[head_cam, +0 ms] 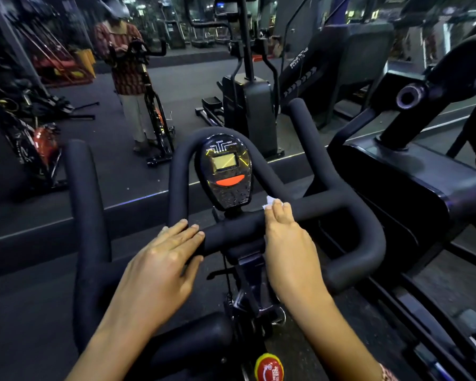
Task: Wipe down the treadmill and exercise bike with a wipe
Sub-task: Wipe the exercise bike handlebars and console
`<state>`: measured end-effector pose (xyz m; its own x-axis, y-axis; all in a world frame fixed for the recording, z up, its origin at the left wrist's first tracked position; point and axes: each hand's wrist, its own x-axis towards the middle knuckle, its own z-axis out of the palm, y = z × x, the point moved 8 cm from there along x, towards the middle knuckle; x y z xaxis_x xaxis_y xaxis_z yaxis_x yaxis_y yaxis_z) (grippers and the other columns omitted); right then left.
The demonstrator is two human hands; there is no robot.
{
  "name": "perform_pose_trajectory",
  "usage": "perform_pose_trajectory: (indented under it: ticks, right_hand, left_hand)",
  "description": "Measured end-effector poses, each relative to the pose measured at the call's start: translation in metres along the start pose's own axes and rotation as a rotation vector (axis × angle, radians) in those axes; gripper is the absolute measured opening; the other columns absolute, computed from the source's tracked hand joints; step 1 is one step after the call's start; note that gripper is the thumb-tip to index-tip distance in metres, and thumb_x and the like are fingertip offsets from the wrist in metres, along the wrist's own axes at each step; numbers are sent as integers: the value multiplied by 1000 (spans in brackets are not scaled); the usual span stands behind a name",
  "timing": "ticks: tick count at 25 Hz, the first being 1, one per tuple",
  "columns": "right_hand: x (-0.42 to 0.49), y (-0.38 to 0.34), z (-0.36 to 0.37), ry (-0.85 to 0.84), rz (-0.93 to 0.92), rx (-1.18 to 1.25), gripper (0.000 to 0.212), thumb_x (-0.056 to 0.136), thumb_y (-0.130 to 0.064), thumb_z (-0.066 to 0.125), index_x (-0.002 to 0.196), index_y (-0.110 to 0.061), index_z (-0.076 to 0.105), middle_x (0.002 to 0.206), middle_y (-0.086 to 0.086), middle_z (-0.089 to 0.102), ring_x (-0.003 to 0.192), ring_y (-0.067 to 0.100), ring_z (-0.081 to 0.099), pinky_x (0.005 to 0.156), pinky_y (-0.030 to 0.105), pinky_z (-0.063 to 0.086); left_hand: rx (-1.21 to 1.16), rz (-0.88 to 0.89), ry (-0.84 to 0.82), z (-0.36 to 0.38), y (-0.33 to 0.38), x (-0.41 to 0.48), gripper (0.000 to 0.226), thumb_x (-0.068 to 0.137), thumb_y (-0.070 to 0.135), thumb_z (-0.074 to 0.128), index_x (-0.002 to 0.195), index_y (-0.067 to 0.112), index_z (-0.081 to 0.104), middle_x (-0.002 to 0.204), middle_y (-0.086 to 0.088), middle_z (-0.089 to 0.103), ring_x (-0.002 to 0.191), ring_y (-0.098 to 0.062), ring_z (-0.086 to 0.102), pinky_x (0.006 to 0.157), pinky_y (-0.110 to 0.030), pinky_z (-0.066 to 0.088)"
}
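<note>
on the black foam-padded exercise bike handlebar point(308, 209), the right hand point(289, 243) pressed a small white wipe point(270, 202) flat, the left hand point(160, 259) rested spread; the oval black console point(227, 171) looked unwiped, treadmill unclear.

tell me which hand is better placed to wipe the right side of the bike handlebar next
Right. The right hand already presses the white wipe on the handlebar beside the console; the left hand rests bare on the bar.

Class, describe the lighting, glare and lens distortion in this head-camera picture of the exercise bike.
Head view: dim gym lighting overall; the glossy black oval console shows small glints; the padded black handlebars bow outward from wide-angle distortion; the mirrored background looks soft; the white wipe under the right hand is the brightest patch.
</note>
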<state>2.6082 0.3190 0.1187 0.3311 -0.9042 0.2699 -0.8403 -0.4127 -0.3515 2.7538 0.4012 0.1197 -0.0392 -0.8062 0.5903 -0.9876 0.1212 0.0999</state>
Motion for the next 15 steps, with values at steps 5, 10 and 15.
perform_pose_trajectory:
  ticks: [5,10,15]
  right_hand:
    - [-11,-37,-5,-28,-20,-102,50,73,-2,72,121,-3,58,136,11,49,93,24,65,62,26,48]
    - [-35,-73,16,-85,-155,176,53,78,8,54,128,-12,55,152,-1,36,114,31,58,91,40,49]
    - [-20,-84,30,-26,-310,120,68,54,15,46,118,4,64,126,19,61,119,38,56,100,52,40]
  left_hand:
    - [-88,29,-10,-4,-11,-18,38,74,13,62,111,7,70,117,-3,67,120,-16,53,92,-33,48]
    - [-98,93,-52,-1,-19,-31,55,66,-12,76,117,5,66,123,-6,64,118,-25,57,77,-45,58]
    - [-129,32,33,-21,-39,-43,37,72,5,66,108,6,71,115,-5,68,105,-23,66,87,-33,49]
